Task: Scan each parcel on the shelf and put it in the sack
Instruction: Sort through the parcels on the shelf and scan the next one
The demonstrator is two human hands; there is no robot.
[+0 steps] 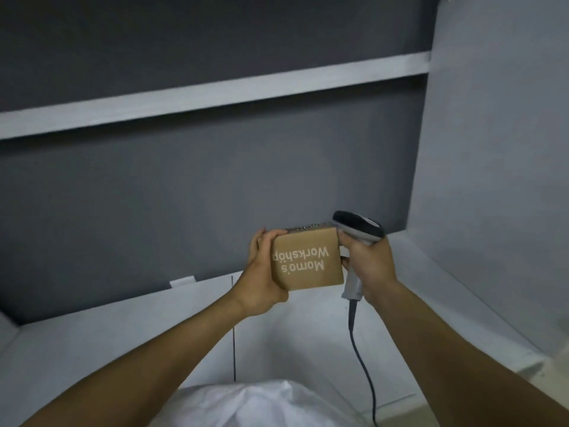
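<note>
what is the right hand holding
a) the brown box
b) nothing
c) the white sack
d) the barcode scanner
d: the right hand grips the handle of the barcode scanner, while the left hand holds the brown box.

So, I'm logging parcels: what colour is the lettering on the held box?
White, on the brown cardboard box; head view.

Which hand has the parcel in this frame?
The left hand grips the brown cardboard parcel printed Momo's Workshop; the right hand instead holds the corded scanner by its handle, beside the parcel.
</note>
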